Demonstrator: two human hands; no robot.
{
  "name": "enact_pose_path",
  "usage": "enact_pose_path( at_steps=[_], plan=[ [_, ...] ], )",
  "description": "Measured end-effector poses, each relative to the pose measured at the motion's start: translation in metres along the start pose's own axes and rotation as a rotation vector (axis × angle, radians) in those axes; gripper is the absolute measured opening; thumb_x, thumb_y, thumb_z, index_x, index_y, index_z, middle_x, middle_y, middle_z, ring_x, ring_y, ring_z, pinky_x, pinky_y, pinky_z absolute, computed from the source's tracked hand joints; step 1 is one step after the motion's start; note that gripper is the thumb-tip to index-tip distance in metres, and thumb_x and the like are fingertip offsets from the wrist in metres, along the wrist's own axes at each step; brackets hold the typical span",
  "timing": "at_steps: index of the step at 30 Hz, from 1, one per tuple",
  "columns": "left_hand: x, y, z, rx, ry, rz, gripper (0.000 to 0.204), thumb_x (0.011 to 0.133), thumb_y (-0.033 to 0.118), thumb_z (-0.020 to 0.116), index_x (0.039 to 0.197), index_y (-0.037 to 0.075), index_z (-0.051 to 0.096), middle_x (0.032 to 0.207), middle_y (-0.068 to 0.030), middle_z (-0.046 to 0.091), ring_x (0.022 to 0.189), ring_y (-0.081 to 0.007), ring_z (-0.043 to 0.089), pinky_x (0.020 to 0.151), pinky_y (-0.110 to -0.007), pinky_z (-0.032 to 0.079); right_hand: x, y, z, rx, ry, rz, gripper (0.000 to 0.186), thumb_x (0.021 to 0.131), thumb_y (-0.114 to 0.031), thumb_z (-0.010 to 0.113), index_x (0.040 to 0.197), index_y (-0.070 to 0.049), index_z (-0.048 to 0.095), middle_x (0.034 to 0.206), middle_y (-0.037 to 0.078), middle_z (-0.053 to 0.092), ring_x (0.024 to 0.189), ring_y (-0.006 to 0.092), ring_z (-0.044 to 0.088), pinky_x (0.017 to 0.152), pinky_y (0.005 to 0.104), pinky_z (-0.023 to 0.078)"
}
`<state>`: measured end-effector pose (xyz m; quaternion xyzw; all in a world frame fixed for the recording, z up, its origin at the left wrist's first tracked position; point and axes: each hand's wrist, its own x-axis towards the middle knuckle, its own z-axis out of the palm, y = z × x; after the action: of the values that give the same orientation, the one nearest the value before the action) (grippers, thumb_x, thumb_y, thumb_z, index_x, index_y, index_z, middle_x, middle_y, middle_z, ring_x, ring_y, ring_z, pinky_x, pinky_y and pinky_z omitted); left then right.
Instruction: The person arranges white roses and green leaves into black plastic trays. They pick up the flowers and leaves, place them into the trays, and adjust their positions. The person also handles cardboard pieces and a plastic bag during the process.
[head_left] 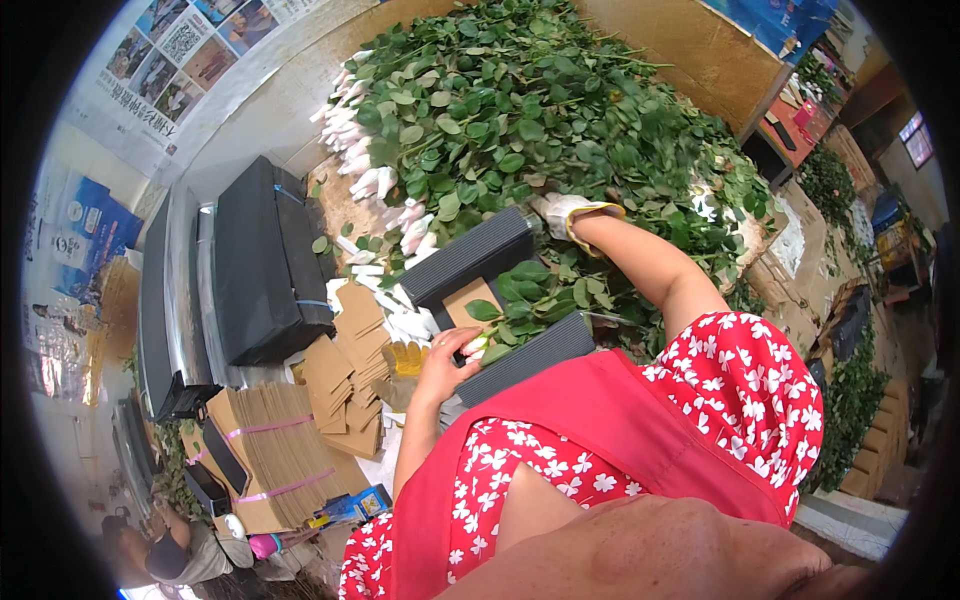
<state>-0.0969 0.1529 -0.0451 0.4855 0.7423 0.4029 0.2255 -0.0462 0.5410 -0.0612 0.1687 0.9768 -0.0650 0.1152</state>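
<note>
My left hand curls its fingers around the pale bud end of a few leafy rose stems. These stems lie on a brown cardboard strip between two black ribbed blocks, one on the far side and one close to my body. My right hand, in a white glove with a yellow cuff, reaches to the far block's right end, against a large heap of leafy stems. Its fingertips are blurred among the leaves, so its grip does not show. White sleeves cover the heap's left-hand ends.
Cardboard pieces and a strapped cardboard stack lie at the left, near a yellow item and a blue-yellow packet. Large black boxes stand behind them. A wooden board borders the heap. Another person is at lower left.
</note>
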Motion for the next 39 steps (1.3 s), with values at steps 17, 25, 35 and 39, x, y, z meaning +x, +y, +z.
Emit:
enact_pose_path(
  at_steps=[17, 25, 35, 39],
  plan=[
    [-0.005, 0.000, 0.000, -0.015, -0.002, 0.039, 0.054, 0.065, 0.009, 0.078, 0.118, 0.009, 0.066, 0.119, -0.0076, 0.067, 0.115, -0.0288, 0.056, 0.103, -0.039, 0.039, 0.015, -0.033, -0.081, -0.321, -0.016, -0.066, 0.024, 0.084, -0.015, 0.056, 0.096, -0.010, 0.076, 0.105, 0.012, 0.072, 0.099, 0.0289, 0.069, 0.081, 0.0371, 0.054],
    [-0.007, -0.003, -0.001, 0.002, 0.008, 0.053, 0.053, 0.067, 0.012, 0.079, 0.118, 0.009, 0.065, 0.119, -0.0075, 0.067, 0.114, -0.0280, 0.057, 0.102, -0.039, 0.040, 0.047, -0.001, -0.050, -0.134, -0.131, 0.069, 0.028, 0.086, -0.023, 0.056, 0.104, -0.009, 0.072, 0.115, 0.012, 0.069, 0.106, 0.0289, 0.066, 0.088, 0.0380, 0.053],
    [-0.014, -0.009, 0.003, -0.014, 0.025, 0.067, 0.053, 0.070, 0.016, 0.080, 0.120, 0.011, 0.066, 0.121, -0.0074, 0.066, 0.114, -0.0262, 0.059, 0.103, -0.041, 0.040, 0.074, -0.012, -0.211, 0.146, 0.105, 0.043, 0.058, 0.083, -0.021, 0.066, 0.138, -0.016, 0.050, 0.141, 0.021, 0.051, 0.125, 0.0344, 0.054, 0.101, 0.0363, 0.048],
    [-0.006, -0.004, 0.002, -0.034, 0.013, 0.061, 0.048, 0.070, 0.013, 0.080, 0.116, 0.008, 0.068, 0.118, -0.0070, 0.068, 0.116, -0.0267, 0.058, 0.102, -0.040, 0.041, 0.143, -0.012, -0.187, -0.009, 0.224, -0.084, 0.060, 0.090, -0.019, 0.058, 0.146, -0.019, 0.039, 0.151, 0.015, 0.039, 0.129, 0.0347, 0.050, 0.108, 0.0417, 0.041]
  ],
)
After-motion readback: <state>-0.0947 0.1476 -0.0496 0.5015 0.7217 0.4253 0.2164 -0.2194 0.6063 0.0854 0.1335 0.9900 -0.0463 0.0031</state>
